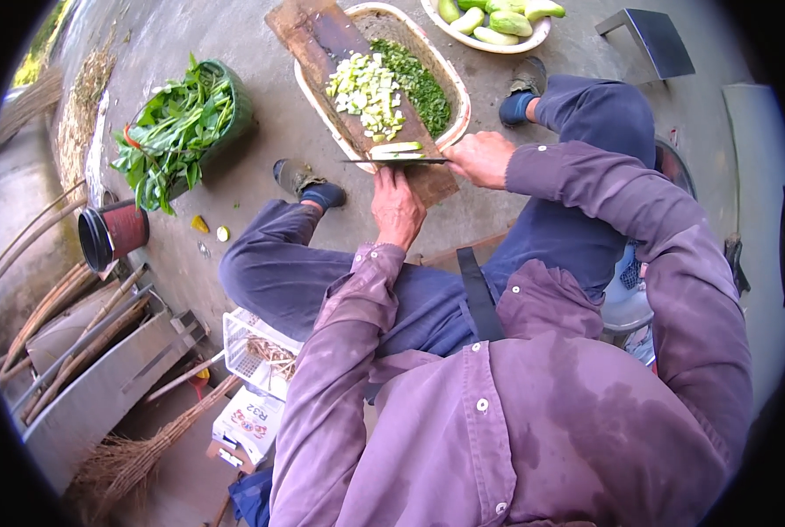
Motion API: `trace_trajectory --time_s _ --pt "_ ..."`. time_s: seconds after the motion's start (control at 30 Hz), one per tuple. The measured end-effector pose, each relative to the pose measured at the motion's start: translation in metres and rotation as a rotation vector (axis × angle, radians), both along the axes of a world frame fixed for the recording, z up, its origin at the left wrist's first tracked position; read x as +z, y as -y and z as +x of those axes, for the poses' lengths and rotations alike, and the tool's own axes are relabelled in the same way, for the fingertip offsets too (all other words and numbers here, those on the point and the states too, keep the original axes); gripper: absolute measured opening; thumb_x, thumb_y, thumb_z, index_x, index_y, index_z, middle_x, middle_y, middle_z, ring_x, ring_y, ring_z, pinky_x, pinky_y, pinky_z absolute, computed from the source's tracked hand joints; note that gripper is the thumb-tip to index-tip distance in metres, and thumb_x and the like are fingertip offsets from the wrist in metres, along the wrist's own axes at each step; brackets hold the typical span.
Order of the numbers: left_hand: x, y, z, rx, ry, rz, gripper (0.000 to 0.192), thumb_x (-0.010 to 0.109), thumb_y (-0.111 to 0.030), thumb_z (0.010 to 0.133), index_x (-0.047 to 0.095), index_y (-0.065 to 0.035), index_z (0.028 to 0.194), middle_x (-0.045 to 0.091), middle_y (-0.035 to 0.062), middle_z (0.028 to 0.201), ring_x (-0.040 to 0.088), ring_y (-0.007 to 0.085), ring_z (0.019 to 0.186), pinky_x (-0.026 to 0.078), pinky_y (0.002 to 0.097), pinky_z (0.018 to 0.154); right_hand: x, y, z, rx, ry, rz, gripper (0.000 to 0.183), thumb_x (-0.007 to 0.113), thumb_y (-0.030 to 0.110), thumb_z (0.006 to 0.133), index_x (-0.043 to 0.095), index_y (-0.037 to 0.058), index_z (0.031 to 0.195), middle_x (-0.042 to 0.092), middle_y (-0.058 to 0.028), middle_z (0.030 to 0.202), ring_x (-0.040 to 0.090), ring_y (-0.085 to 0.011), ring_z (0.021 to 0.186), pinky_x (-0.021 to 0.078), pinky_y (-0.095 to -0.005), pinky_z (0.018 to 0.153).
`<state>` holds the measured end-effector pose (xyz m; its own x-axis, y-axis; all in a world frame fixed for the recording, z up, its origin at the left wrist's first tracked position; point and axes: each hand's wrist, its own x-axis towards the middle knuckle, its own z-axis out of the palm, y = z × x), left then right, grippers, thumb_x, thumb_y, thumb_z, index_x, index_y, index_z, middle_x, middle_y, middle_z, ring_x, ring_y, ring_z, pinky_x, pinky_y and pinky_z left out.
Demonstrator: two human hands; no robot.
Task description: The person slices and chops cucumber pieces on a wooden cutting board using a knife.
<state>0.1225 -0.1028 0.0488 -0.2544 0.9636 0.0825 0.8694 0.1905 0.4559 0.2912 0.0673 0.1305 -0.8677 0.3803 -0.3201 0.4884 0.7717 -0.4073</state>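
Observation:
My right hand (481, 158) grips the handle of a knife (399, 161), whose blade lies across a wooden board (435, 186). Against the near side of the blade rest the fingertips of my left hand (398, 204); whether they hold a piece there cannot be seen. Just beyond the blade lie long pale green vegetable strips (396, 147). Farther up the board is a heap of diced pale green vegetable (366, 92). The board slants across a white oval tub (461, 82), which holds chopped dark green leaves (425, 92).
Whole green gourds or cucumbers (511, 24) fill a white basin (491, 47) at the top. A green basket (238, 109) of leafy stems stands at left, near a dark red bucket (129, 227). A small stool (659, 43) is at upper right; a twig broom (149, 451) lies lower left.

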Motion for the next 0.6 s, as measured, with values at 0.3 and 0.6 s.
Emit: trace_trajectory --time_s 0.3,0.6 --pt "-0.002 -0.004 -0.014 -0.003 -0.027 -0.065 0.041 0.065 -0.004 0.084 0.065 0.0018 0.124 0.058 0.0237 0.130 0.055 0.0437 0.123 0.048 0.0508 0.105 0.016 -0.009 0.006 -0.095 -0.126 -0.104 0.026 0.066 0.031 0.100 0.077 0.0078 0.103 0.075 -0.0188 0.091 0.075 -0.0406 0.090 0.0598 -0.0534 0.081" --pt "-0.005 -0.035 -0.041 -0.129 -0.132 0.038 0.047 0.071 -0.017 0.083 0.065 -0.0054 0.129 0.063 0.0163 0.129 0.057 0.0361 0.125 0.040 0.0516 0.111 0.024 -0.026 0.033 -0.256 -0.253 -0.040 0.024 0.066 0.030 0.102 0.079 0.0115 0.110 0.073 -0.0240 0.087 0.072 -0.0458 0.083 0.0567 -0.0553 0.076"
